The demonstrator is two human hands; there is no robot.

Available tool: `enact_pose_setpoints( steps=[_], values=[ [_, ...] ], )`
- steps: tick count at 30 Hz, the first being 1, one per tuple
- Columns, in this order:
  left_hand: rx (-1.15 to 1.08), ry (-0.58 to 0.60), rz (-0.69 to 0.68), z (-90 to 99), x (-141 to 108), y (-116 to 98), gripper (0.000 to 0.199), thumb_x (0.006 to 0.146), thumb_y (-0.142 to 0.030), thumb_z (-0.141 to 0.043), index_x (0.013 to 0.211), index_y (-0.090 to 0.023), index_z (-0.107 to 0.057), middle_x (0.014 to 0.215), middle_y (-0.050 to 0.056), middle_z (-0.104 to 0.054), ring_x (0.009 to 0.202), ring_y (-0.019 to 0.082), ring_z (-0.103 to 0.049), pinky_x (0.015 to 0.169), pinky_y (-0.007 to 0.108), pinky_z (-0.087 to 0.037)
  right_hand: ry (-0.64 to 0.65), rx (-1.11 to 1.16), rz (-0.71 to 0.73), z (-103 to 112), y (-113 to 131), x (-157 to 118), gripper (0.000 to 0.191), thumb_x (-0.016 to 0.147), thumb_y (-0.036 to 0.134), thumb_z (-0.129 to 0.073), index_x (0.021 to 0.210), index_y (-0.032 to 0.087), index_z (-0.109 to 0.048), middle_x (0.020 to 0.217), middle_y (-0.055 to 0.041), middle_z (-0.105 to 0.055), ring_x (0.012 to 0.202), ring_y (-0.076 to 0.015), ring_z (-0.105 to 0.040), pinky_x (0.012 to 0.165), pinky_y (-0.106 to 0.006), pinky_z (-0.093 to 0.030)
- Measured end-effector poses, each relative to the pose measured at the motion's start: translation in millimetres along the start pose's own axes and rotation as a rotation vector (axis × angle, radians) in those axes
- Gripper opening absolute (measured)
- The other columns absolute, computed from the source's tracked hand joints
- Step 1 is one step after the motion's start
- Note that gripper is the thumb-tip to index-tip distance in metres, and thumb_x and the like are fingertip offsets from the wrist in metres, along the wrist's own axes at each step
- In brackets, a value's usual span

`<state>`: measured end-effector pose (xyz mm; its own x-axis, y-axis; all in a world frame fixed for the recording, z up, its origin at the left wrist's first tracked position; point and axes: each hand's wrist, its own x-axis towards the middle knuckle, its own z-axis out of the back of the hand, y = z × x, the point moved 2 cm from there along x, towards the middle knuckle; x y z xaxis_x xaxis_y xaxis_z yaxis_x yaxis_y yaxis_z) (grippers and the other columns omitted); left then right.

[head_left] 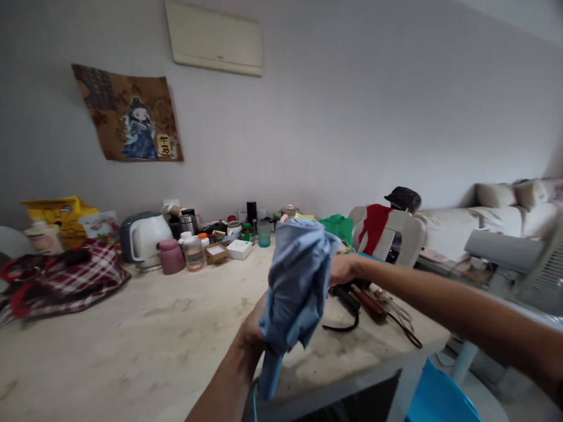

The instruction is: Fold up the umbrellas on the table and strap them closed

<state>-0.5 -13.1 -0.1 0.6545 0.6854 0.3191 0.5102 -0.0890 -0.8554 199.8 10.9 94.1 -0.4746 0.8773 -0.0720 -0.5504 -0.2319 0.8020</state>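
Observation:
A light blue folding umbrella point(299, 281), its cloth loosely gathered, is held up over the near edge of the table. Its blue handle point(270, 375) points down toward me, with a thin blue cord below. My left hand point(255, 321) grips the umbrella from the left, low down, its fingers mostly hidden behind the cloth. On the right side, my right hand point(343, 269) has hold of the gathered cloth higher up; its fingertips are hidden too. Just below my right forearm lie a black umbrella handle point(347, 300) with a strap and a brown handle point(369, 302) with a cord loop.
The pale table point(145, 346) carries a white kettle point(152, 240), a pink jar point(170, 257), a clear bottle point(192, 252), small boxes point(238, 249) and a checked cloth bag point(88, 275). A white chair point(407, 228) stands behind, a fan point(539, 275) at right, a blue basin point(440, 395) below.

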Motion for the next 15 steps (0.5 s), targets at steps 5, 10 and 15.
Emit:
enact_pose_setpoints(
  steps=[5,10,15],
  values=[
    [-0.071,0.015,0.111,-0.8,12,2,0.049,0.037,-0.041,-0.086,0.066,-0.012,-0.058,0.048,-0.002,-0.047,0.040,0.006,-0.041,0.040,0.021,-0.035,-0.177,0.437,0.173,-15,-39,-23,0.046,0.064,0.054,-0.081,0.063,0.015,-0.057,0.070,-0.0007,-0.059,0.059,-0.0079,-0.047,0.056,-0.021,-0.039],
    [0.054,-0.120,0.049,-9.7,19,-4,0.040,0.047,-0.028,-0.076,0.079,-0.013,-0.059,0.053,-0.001,-0.055,0.043,0.010,-0.047,0.043,0.023,-0.038,-0.382,0.796,0.174,-38,-36,-58,0.048,0.069,0.050,-0.080,0.067,0.018,-0.045,0.057,0.0023,-0.051,0.052,-0.0068,-0.040,0.051,-0.020,-0.027],
    [0.337,-0.296,-0.040,-31.1,23,-5,0.069,0.045,-0.011,-0.074,0.111,-0.016,-0.057,0.081,0.000,-0.067,0.071,0.014,-0.060,0.064,0.022,-0.047,-0.449,0.385,0.229,-49,-8,-65,0.041,0.080,0.049,-0.065,0.062,0.019,-0.045,0.056,0.0016,-0.050,0.051,-0.0081,-0.040,0.050,-0.023,-0.029]
  ],
)
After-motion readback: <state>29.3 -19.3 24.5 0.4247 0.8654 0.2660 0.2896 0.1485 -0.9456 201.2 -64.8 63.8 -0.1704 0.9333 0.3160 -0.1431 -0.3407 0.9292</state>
